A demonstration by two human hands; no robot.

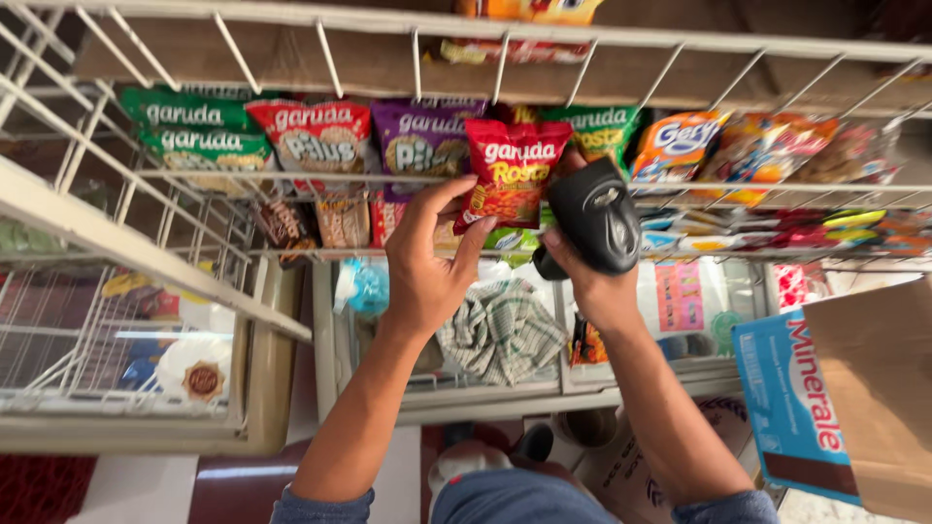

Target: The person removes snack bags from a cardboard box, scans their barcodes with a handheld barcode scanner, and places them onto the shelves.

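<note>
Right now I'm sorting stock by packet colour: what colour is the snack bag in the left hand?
Red snack bag, yellow lettering; head view.

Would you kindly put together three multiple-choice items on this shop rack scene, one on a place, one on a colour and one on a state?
1. Where is the red snack bag?
A. on the floor
B. at the white wire rack, in the left hand
C. inside the chest freezer

2. What colour is the handheld scanner?
A. black
B. yellow
C. white

3. What is the right hand doing?
A. hanging empty
B. resting on the checked cloth
C. gripping the scanner

Answers:
1 B, the left fingers pinch the bag in front of the rack's row of snacks.
2 A, its housing is dark throughout.
3 C, the hand wraps around the scanner's handle.
</note>
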